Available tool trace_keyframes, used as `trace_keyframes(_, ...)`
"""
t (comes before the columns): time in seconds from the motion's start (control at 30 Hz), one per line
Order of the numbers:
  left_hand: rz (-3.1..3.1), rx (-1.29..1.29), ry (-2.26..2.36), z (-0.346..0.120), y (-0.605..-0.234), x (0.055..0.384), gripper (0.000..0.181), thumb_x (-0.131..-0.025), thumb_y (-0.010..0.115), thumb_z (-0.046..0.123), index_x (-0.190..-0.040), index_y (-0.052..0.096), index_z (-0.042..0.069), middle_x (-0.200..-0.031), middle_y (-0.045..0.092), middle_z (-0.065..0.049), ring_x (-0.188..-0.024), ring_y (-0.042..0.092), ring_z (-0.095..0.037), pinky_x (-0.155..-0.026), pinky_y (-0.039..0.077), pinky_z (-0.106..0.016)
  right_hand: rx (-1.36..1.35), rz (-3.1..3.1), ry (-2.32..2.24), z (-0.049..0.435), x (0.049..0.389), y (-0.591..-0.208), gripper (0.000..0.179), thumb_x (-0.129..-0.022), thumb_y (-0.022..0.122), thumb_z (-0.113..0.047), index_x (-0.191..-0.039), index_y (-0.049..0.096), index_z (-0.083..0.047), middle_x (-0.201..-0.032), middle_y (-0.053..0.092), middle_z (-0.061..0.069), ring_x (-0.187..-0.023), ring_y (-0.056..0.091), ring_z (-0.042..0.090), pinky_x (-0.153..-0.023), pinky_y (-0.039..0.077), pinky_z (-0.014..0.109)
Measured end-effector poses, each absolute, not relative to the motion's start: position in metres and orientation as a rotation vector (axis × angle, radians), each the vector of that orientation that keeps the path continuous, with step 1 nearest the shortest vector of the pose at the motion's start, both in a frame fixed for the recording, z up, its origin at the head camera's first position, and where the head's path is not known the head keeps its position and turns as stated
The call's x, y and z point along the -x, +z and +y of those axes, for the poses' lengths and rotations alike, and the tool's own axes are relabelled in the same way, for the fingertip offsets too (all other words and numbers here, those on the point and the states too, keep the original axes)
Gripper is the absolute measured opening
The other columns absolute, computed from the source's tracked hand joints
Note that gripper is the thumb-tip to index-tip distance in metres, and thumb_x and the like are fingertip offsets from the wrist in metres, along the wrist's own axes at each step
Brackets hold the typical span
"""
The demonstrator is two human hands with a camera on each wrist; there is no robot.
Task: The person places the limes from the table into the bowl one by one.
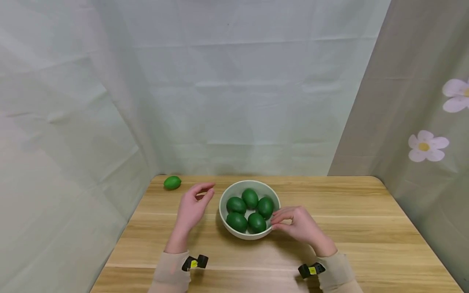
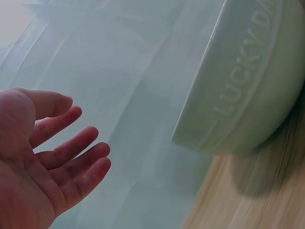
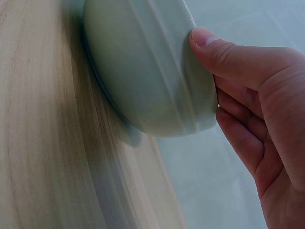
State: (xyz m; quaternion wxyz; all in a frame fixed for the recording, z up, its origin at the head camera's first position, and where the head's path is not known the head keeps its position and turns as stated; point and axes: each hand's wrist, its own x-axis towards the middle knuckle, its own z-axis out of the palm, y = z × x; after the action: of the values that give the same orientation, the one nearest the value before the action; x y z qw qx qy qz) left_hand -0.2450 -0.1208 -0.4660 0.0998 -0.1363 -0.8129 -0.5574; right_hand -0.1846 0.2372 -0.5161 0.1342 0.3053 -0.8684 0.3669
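A pale green bowl stands on the wooden table, with raised letters reading "LUCKY DA" on its side in the left wrist view. Several dark green, smooth egg-shaped pieces lie inside it. My right hand pinches the bowl's right rim; in the right wrist view the thumb is at the rim and the other fingers are behind it. To the left of the bowl, my left hand is held apart from it, fingers loosely bent and holding nothing. A bright green lime lies beyond the left hand.
The wooden table has its far edge against a pale hanging cloth. More cloth hangs at both sides, the right one printed with white flowers. Each wrist carries a small black camera.
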Motion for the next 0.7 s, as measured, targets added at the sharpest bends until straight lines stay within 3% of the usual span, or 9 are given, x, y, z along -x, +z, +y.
trace_keyframes(0.47, -2.399, 0.358, -1.590, -0.140, -0.478, 0.258, 0.025, -0.104, 0.073, 0.013, -0.128, 0.077, 0.006, -0.126, 0.075, -0.013, -0.116, 0.069, -0.027, -0.098, 0.058, -0.038, -0.879, -2.514, 1.068, 0.240, 0.184, -0.516, 0.012, -0.083, 0.094, -0.015, -0.093, 0.087, -0.013, -0.098, 0.080, -0.013, -0.102, 0.076, 0.017, -0.096, 0.063, 0.043)
trace_keyframes(0.7, -2.424, 0.335, -1.495, -0.160, -0.495, 0.277, 0.029, -0.104, 0.073, 0.011, -0.131, 0.075, 0.004, -0.126, 0.074, -0.016, -0.117, 0.069, -0.029, -0.090, 0.057, -0.024, -0.870, -2.522, 1.088, 0.238, 0.183, -0.515, 0.012, -0.083, 0.093, -0.014, -0.093, 0.087, -0.012, -0.098, 0.081, -0.010, -0.102, 0.077, 0.017, -0.096, 0.063, 0.044)
